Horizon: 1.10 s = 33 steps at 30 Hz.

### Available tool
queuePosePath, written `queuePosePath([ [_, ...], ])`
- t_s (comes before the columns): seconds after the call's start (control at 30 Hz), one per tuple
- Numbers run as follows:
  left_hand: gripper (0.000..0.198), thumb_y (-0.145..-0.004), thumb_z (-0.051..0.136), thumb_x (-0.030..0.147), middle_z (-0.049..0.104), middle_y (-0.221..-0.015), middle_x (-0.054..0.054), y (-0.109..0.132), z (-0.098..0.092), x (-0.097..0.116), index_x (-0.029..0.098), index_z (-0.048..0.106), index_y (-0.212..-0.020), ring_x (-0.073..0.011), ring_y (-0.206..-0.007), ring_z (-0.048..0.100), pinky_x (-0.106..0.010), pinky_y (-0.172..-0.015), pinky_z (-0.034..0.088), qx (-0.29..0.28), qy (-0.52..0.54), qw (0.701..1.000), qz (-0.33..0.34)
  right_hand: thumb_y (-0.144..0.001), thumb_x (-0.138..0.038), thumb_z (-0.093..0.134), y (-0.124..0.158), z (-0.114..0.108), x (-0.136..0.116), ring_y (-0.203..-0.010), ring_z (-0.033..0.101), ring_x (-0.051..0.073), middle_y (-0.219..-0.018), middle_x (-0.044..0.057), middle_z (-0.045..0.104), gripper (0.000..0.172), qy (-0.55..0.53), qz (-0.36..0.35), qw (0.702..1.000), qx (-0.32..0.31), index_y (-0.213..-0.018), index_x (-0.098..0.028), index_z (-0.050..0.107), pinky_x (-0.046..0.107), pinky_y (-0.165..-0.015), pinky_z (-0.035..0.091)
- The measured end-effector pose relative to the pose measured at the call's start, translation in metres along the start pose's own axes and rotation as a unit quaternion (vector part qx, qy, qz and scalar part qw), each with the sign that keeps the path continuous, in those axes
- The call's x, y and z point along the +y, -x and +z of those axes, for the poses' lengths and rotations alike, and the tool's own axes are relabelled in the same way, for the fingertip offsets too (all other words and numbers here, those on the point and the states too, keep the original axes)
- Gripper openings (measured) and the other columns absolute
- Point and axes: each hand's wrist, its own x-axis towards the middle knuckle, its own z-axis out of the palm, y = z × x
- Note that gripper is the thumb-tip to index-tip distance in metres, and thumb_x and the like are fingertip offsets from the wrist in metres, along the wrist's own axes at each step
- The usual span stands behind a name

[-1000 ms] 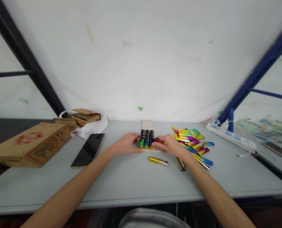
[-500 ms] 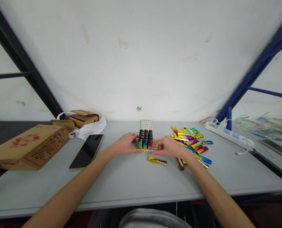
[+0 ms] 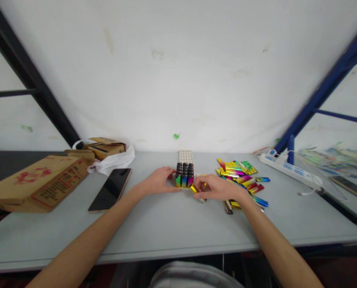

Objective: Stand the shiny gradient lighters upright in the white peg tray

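Observation:
Several black-topped lighters [image 3: 184, 182] with shiny rainbow bodies stand upright in close rows in a white pegged tray [image 3: 186, 157]; its far part shows bare knobs. At their left side, my left hand [image 3: 160, 182] grips the tray's near end, thumb in front and fingers curled behind. Just right of the rows, my right hand [image 3: 211, 187] pinches a loose gold metallic lighter casing [image 3: 194, 189], tilted and partly covered by the fingers. Beyond that hand lies a pile of shiny coloured casings [image 3: 241, 176], some hidden by my wrist.
On the left are a black phone [image 3: 111, 190], a cardboard box [image 3: 37, 180], and a smaller opened box [image 3: 106, 149] with a white plastic bag [image 3: 118, 160]. A white power strip [image 3: 289, 170] with cables lies at the right. A wall rises behind the table [image 3: 166, 232].
My right hand has come down and picked up the gold casing that lay flat in front of the tray; the casing is now tilted beside the rows. My left hand stays at the tray.

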Motion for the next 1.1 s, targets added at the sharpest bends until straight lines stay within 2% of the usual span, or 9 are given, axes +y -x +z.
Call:
queuePosePath([
  [0.2,0.061,-0.077,0.076,0.072,0.074,-0.103,-0.01,0.0,0.0,0.0,0.02,0.073,-0.107,-0.0312,-0.096,0.068,-0.038,-0.085,0.052,-0.003,0.001,1.0,-0.004,-0.102,-0.054,0.06,-0.002,-0.005,0.0,-0.079,0.065,0.019,-0.089,0.002,0.072,0.037,-0.104,-0.004,0.992,0.066,-0.112,-0.02,0.07,0.028,-0.07,0.05],
  [0.37,0.061,-0.077,0.077,0.07,0.074,-0.103,-0.01,-0.001,-0.001,0.001,0.019,0.072,-0.111,-0.031,-0.096,0.068,-0.039,-0.086,0.053,-0.01,0.004,1.0,-0.006,-0.101,-0.056,0.059,-0.009,-0.006,0.0,-0.095,0.068,0.024,-0.102,0.007,0.075,0.042,-0.078,-0.011,0.978,0.192,-0.114,-0.02,0.076,0.032,-0.08,0.052],
  [0.43,0.06,-0.078,0.078,0.067,0.073,-0.105,-0.011,-0.001,-0.001,0.001,0.018,0.072,-0.113,-0.0315,-0.097,0.068,-0.04,-0.088,0.053,-0.014,0.003,1.0,-0.007,-0.096,-0.056,0.066,-0.011,-0.006,0.001,-0.085,0.066,0.021,-0.095,0.005,0.074,0.041,-0.081,0.007,0.969,0.232,-0.115,-0.021,0.074,0.03,-0.072,0.05],
  [0.53,0.059,-0.081,0.078,0.064,0.072,-0.106,-0.012,0.0,-0.001,0.001,0.017,0.071,-0.115,-0.0323,-0.099,0.067,-0.041,-0.09,0.052,-0.013,0.001,1.0,-0.002,-0.085,-0.061,0.075,-0.013,-0.006,0.003,-0.062,0.051,0.015,-0.07,-0.002,0.06,0.045,-0.116,0.052,0.957,0.26,-0.102,-0.02,0.071,0.026,-0.056,0.039],
  [0.7,0.06,-0.082,0.079,0.063,0.072,-0.106,-0.012,0.0,-0.002,0.002,0.014,0.072,-0.116,-0.0331,-0.1,0.067,-0.043,-0.091,0.052,-0.026,0.0,1.0,-0.001,-0.082,-0.08,0.069,-0.015,-0.007,0.008,-0.056,0.041,0.012,-0.062,-0.004,0.049,0.061,-0.187,0.086,0.93,0.305,-0.076,-0.019,0.064,0.027,-0.054,0.034],
  [0.8,0.058,-0.081,0.08,0.062,0.072,-0.108,-0.013,0.0,-0.001,0.001,0.015,0.072,-0.114,-0.033,-0.102,0.067,-0.041,-0.091,0.052,-0.022,0.004,1.0,0.0,-0.087,-0.086,0.058,-0.017,-0.005,0.01,-0.061,0.051,0.014,-0.066,-0.001,0.054,0.068,-0.233,0.07,0.921,0.303,-0.07,-0.02,0.059,0.028,-0.061,0.045],
  [0.93,0.058,-0.081,0.08,0.063,0.073,-0.108,-0.013,-0.001,-0.001,0.0,0.016,0.072,-0.114,-0.0324,-0.101,0.068,-0.04,-0.09,0.052,-0.018,0.0,1.0,0.003,-0.092,-0.082,0.059,-0.018,0.0,0.009,-0.067,0.061,0.016,-0.076,0.001,0.062,0.061,-0.316,0.042,0.916,0.242,-0.079,-0.022,0.057,0.031,-0.069,0.054],
  [1.0,0.058,-0.08,0.08,0.064,0.074,-0.107,-0.012,-0.001,-0.001,0.0,0.017,0.072,-0.113,-0.032,-0.1,0.068,-0.039,-0.09,0.052,-0.016,-0.005,1.0,0.003,-0.091,-0.081,0.061,-0.019,0.002,0.011,-0.055,0.051,0.013,-0.069,-0.004,0.052,0.059,-0.35,0.049,0.909,0.221,-0.082,-0.024,0.052,0.027,-0.056,0.048],
  [1.1,0.059,-0.08,0.08,0.066,0.073,-0.107,-0.012,-0.001,0.0,-0.001,0.018,0.072,-0.113,-0.0319,-0.1,0.069,-0.039,-0.09,0.052,-0.015,-0.008,1.0,0.002,-0.085,-0.086,0.063,-0.022,0.004,0.016,-0.046,0.027,0.009,-0.062,-0.009,0.034,0.064,-0.347,0.091,0.906,0.224,-0.078,-0.026,0.042,0.023,-0.042,0.025],
])
